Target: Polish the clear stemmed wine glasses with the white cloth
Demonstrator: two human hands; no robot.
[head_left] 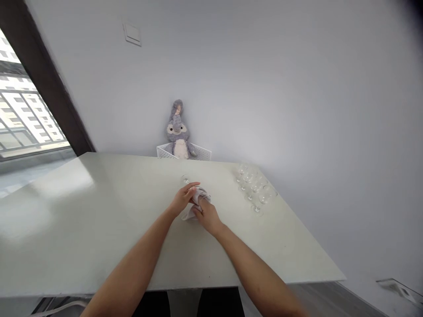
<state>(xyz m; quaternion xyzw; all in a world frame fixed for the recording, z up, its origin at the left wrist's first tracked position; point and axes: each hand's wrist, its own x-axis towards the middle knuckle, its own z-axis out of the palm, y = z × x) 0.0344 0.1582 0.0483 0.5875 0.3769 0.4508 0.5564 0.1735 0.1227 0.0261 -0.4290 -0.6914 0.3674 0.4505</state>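
Observation:
Above the middle of the white table [115, 237], my left hand [181, 198] is wrapped round a clear stemmed glass. The foot of the glass [185, 179] points away from me, and its bowl is mostly hidden by my fingers and a white cloth [189, 215]. My right hand [209, 215] grips the cloth, with its fingers pushed into the cloth at the mouth of the glass. Part of the cloth hangs below both hands. How deep the right fingertips reach cannot be seen.
Several clear stemmed glasses [256, 186] lie grouped near the table's right edge. Behind the far edge, a grey plush toy [180, 138] sits in a white perforated basket [203, 152] against the wall. A window [26, 110] is at the left.

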